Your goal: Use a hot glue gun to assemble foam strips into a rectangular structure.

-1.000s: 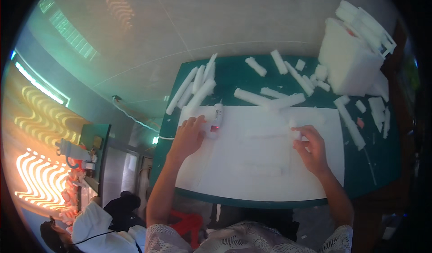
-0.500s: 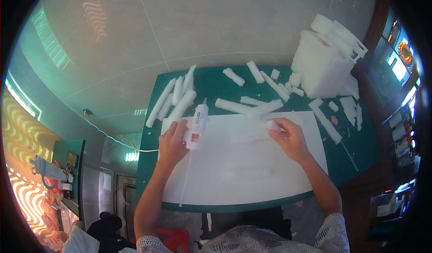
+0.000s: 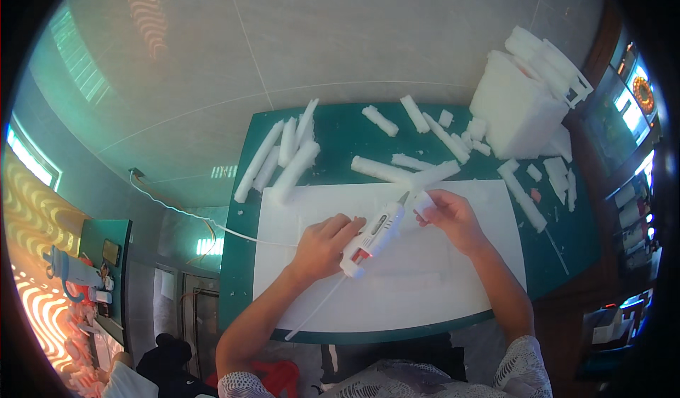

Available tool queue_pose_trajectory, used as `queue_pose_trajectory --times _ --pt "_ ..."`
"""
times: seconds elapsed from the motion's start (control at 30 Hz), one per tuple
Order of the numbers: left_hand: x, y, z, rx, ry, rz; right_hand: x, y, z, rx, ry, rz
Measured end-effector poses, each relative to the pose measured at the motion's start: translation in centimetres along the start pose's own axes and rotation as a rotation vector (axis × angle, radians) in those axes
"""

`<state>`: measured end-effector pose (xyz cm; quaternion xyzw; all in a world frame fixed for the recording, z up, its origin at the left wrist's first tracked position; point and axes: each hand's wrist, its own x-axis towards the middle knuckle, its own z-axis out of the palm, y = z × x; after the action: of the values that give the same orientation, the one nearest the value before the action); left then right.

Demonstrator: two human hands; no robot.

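Note:
My left hand (image 3: pixel 325 248) is closed round a white hot glue gun (image 3: pixel 376 237), which tilts up to the right over a white board (image 3: pixel 397 292). A clear glue stick (image 3: pixel 315 311) trails from its rear end. Between the fingers of my right hand (image 3: pixel 455 220) is a small white foam block (image 3: pixel 423 202). The gun's nozzle points at this block's left side; whether they touch I cannot tell. Just beyond the board's far edge, two foam sticks (image 3: pixel 382 169) lie with their ends together.
Several foam sticks (image 3: pixel 296 171) lie at the far left of the green table (image 3: pixel 237 270). A large foam box (image 3: pixel 513 104) and loose scraps stand at the far right. The gun's white cord (image 3: pixel 248 238) runs left to a wall socket (image 3: pixel 136 174).
My left hand has carried the glue gun rightward and tilted it toward the foam block. My right hand has turned the block more upright, staying near the board's far edge.

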<state>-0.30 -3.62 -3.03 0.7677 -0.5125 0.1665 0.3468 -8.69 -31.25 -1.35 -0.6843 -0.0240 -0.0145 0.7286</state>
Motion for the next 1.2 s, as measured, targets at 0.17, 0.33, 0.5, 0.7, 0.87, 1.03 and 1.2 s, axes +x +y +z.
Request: queue_pose_trajectory --times 0.17,0.33,0.5,0.7,0.87,1.03,1.2 --pt "-0.8 0.4 0.6 0.044 0.005 0.010 0.1 1.3 0.4 0.057 -0.032 0.032" --pt "-1.2 0.2 0.6 0.076 -0.017 0.034 -0.1 1.2 1.0 0.127 -0.032 0.064" --pt "-1.4 0.2 0.8 0.133 -0.023 0.071 -0.5 1.0 1.3 0.122 -0.006 0.102" --pt "-1.6 0.1 0.9 0.145 -0.014 0.085 -0.6 1.2 1.4 0.110 0.022 0.104" --pt "-1.5 0.1 0.9 0.169 -0.015 0.096 -0.6 1.2 1.5 0.112 0.027 0.106" --pt "-1.3 0.3 0.9 0.165 -0.005 0.105 -0.7 1.2 1.6 0.104 0.062 0.121" --pt "-1.3 0.5 0.9 0.179 -0.013 0.102 -0.7 0.9 1.8 0.084 0.076 0.125"
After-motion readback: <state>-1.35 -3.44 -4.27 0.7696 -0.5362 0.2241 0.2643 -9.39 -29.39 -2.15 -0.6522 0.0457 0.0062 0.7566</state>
